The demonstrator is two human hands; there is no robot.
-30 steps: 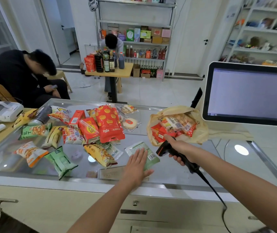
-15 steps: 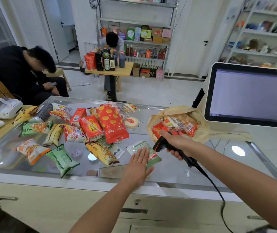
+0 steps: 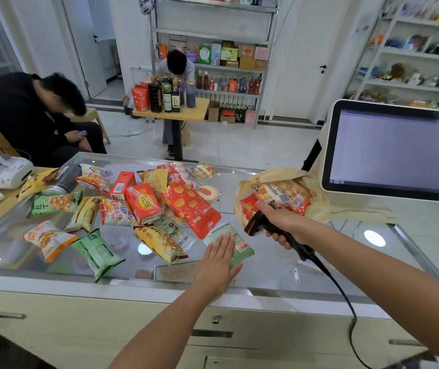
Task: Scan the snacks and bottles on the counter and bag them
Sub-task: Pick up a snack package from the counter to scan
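A flat green snack packet (image 3: 239,242) lies on the glass counter (image 3: 279,265). My left hand (image 3: 219,265) presses on it with straight fingers. My right hand (image 3: 283,222) grips a black barcode scanner (image 3: 259,226) just right of the packet, and a red scan line shows on the packet's barcode. Behind the scanner a beige bag (image 3: 316,206) holds several scanned snacks. To the left lies a pile of snack packets, among them a big red pouch (image 3: 193,206) and a red carton (image 3: 143,203).
A white register screen (image 3: 396,150) stands at the right. A white printer (image 3: 3,171) sits at the far left. The scanner cable (image 3: 346,310) hangs over the counter's front edge. One person sits at the left beyond the counter; another bends over a table of bottles (image 3: 170,94).
My right hand has brought the scanner a little closer to the green packet, and a red scan line now lies on its barcode. My left hand stays on the packet.
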